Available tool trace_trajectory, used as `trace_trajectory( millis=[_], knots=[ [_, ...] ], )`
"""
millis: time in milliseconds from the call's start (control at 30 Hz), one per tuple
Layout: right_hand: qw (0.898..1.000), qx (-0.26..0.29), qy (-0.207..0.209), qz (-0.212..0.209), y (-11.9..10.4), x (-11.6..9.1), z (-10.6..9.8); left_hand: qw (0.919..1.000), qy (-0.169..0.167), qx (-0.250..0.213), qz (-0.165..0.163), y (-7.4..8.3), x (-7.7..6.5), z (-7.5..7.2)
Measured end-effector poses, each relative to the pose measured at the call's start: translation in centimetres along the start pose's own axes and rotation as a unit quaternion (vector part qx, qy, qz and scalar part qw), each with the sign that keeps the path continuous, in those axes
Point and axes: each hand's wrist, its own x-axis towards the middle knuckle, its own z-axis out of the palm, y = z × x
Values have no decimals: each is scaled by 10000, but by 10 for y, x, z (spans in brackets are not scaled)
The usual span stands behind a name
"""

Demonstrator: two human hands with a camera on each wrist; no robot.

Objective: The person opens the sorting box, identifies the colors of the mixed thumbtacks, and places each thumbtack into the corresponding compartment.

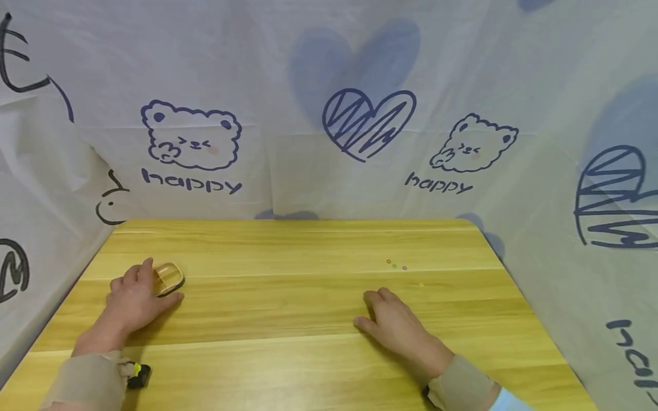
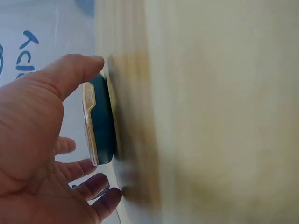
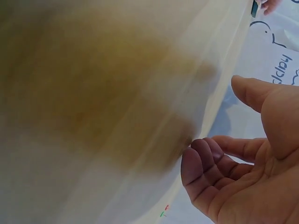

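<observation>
My left hand (image 1: pixel 132 299) is at the left side of the table, spread around a small rounded box (image 1: pixel 171 277). In the left wrist view the box (image 2: pixel 103 122) has a dark teal side and a pale rim. My left thumb reaches past one end of it and the fingers lie by the other end. My right hand (image 1: pixel 398 326) hovers palm down over the table with relaxed fingers, holding nothing. Beyond its fingertips lie several tiny coloured rings: an orange ring (image 1: pixel 388 261), a green ring (image 1: pixel 394 266), a purple ring (image 1: pixel 404 268) and a yellow ring (image 1: pixel 421 284).
Both hands work over a wooden table (image 1: pixel 288 319) with rounded far corners. White cloth (image 1: pixel 288 165) printed with bears and hearts hangs behind it and along both sides. A black and yellow piece (image 1: pixel 139 375) is attached at the left wrist band.
</observation>
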Motion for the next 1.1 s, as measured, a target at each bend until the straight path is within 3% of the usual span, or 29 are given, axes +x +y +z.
trace_trajectory(
  millis=[233,400,600,1100],
  knots=[
    [9999,-11,-112,-114,2,2,1,9993,-206,-234,-199,-5,9,-4],
    [9997,-63,-192,-110,2,3,2,9991,-166,-378,-35,0,16,-1],
    [9996,-98,-249,-119,2,4,3,9982,-307,-475,198,15,25,7],
    [9994,-139,-297,-137,0,2,2,9940,-574,-876,310,58,27,25]
  ],
)
